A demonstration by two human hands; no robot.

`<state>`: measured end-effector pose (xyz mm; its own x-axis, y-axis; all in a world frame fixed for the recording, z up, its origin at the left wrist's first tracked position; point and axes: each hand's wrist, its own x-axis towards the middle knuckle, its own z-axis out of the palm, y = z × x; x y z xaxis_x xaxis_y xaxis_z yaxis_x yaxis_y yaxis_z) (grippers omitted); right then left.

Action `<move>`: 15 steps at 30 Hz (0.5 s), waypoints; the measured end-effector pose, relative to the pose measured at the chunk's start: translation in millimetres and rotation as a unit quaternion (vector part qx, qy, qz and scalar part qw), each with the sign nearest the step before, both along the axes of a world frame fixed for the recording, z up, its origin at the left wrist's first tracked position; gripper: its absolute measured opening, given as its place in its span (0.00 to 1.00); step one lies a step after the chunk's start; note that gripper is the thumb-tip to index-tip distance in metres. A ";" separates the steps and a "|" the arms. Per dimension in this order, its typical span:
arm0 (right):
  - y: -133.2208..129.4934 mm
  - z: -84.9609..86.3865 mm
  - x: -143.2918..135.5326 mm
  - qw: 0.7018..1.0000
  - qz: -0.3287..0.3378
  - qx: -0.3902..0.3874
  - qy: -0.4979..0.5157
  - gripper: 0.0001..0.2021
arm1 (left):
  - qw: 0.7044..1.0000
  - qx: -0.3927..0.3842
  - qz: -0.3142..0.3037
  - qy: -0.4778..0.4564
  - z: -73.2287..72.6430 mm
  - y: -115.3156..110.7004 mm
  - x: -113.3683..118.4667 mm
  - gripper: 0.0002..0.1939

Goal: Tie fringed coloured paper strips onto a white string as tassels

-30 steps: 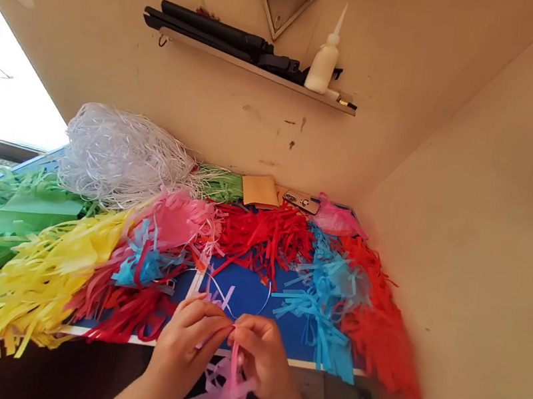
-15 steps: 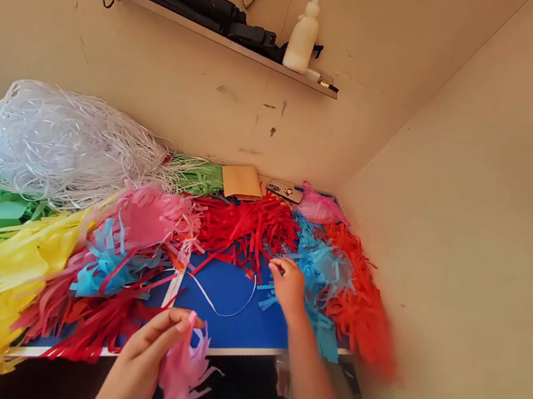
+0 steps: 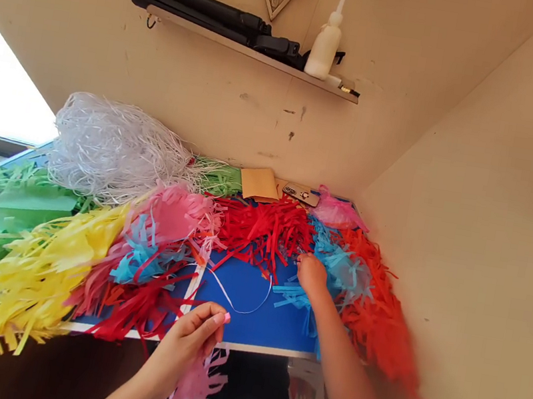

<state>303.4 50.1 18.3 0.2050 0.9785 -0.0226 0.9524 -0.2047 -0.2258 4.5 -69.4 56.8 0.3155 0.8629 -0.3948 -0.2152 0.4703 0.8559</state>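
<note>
My left hand is closed, thumb and fingers pinching the twisted top of a pink paper tassel. The fringe hangs below, in front of the table's edge. My right hand reaches over the blue tabletop, between the red fringed paper and the light-blue fringed paper. Its fingers are curled together at a small clear, shiny patch; what they hold, if anything, is hidden. A thin white string lies in a loose curve between the hands.
Yellow fringe, green fringe, dark red strips and orange-red fringe spread across the table. Behind lie a white strip bundle, a brown envelope and a phone. A wall shelf holds a white bottle.
My right hand has moved farther in, onto the clear patch by the red fringe. My left hand has shifted slightly with the pink tassel, which hangs lower. The view has turned left.
</note>
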 end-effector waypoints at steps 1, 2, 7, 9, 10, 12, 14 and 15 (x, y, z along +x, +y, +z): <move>-1.2 6.9 0.5 1.000 0.002 0.009 0.004 0.07 | 1.000 0.015 -0.001 0.009 0.5 0.5 -0.6 0.21; -4.7 14.7 -1.2 1.000 0.004 0.022 0.010 0.07 | 0.999 0.026 -0.002 0.019 0.8 0.8 -1.2 0.21; -62.3 45.1 -53.5 0.987 0.063 0.101 0.107 0.09 | 0.995 0.073 0.003 0.073 -0.7 2.8 -0.8 0.17; -92.1 45.6 -86.8 0.919 0.129 0.127 0.350 0.05 | 0.991 0.102 0.018 0.090 -1.1 4.3 0.2 0.16; -104.6 43.5 -102.2 0.877 0.138 0.117 0.445 0.05 | 0.988 0.117 0.025 0.099 -1.3 5.2 0.4 0.15; -121.9 37.0 -125.7 0.794 0.114 0.083 0.591 0.05 | 0.981 0.149 0.025 0.120 -1.5 6.6 -0.2 0.13; -130.0 29.8 -137.9 0.746 0.073 0.052 0.660 0.07 | 0.972 0.186 0.012 0.142 -1.8 7.3 -2.0 0.11; -131.7 26.6 -140.4 0.732 0.054 0.044 0.677 0.07 | 0.966 0.204 0.010 0.156 -2.0 7.4 -2.9 0.10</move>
